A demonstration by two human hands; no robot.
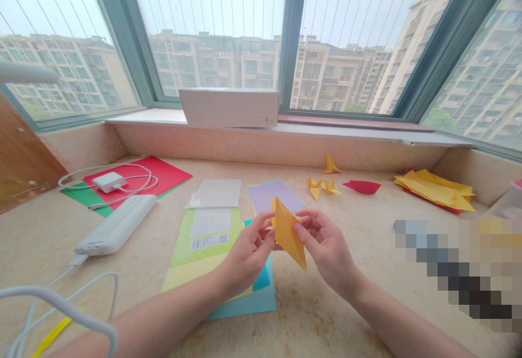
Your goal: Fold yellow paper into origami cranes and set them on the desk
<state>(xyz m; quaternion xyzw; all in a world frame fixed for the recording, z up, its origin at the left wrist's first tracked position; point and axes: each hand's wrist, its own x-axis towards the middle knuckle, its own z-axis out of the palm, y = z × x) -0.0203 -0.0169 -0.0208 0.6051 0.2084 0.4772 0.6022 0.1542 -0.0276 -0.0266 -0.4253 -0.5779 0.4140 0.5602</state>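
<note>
A folded piece of orange-yellow paper point(289, 233) is held up between my two hands, above the counter. Its broad face slants down to a point at the lower right, and a narrow flap stands at its upper left. My left hand point(258, 244) pinches the paper's left edge, with the fingertips partly behind it. My right hand point(324, 241) grips the right side, thumb on the front face and fingers behind. Beyond the hands lie several small folded yellow paper shapes point(314, 188) and a folded red paper piece point(362, 186).
Paper packs and sheets point(212, 233) lie under and left of my hands, beside a lilac sheet point(274, 195). A white power bank point(118, 226), cables and a charger point(109, 182) occupy the left. Yellow papers point(434, 188) are piled right. A white box point(230, 108) stands on the sill.
</note>
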